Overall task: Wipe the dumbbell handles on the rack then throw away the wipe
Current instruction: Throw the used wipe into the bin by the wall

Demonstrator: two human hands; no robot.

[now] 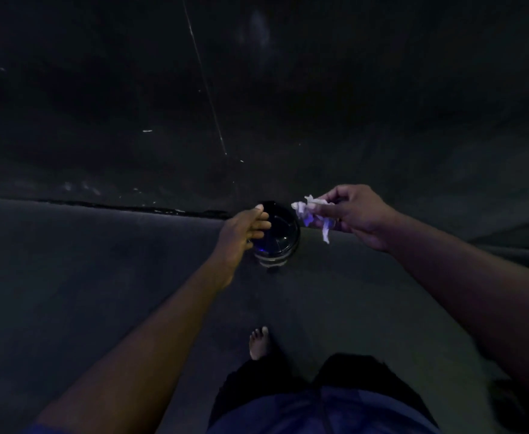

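Pinching the crumpled wipe (315,219) between thumb and fingers (317,210) of the right hand (355,216), with a loose end dangling downward. Holding it just beside the upper right edge of the small round bin (280,236), which stands on the floor (100,261) against the dark wall (288,89). Holding the left hand (244,228) out over the left side of the bin lid, fingers mostly straight, close together and gripping nothing. Not able to tell in this dim light whether touching the lid. Judging the wiping finished and the disposal step in hand. Likely needing only a short shift of the wipe leftward and down, after opening the lid with the nearer left hand.
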